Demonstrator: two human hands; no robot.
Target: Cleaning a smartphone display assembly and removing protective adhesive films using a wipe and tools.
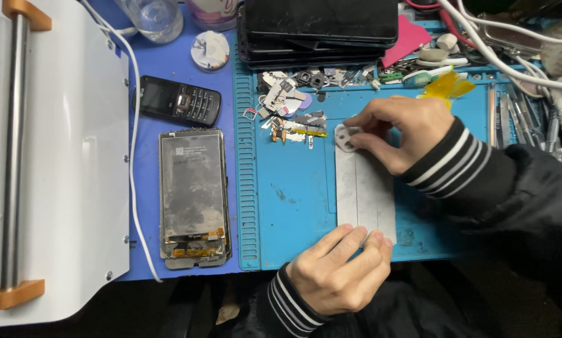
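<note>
A stripped smartphone [193, 195] lies beside the blue repair mat [293, 200] on the table. On the mat, left hand [337, 272] fingers pin a grey back-cover sheet's [363, 194] near end flat; right hand [403, 128] fingers pinch its camera-cutout corner, apparently to steady it.

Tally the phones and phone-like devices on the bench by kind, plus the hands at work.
Keypad phone: 1
Opened smartphone lying screen-side down: 1
Stack of dark devices: 1 stack, number unclear
Grey back panel: 1, touched by left hand and right hand
Hands: 2
Total: 6
</note>
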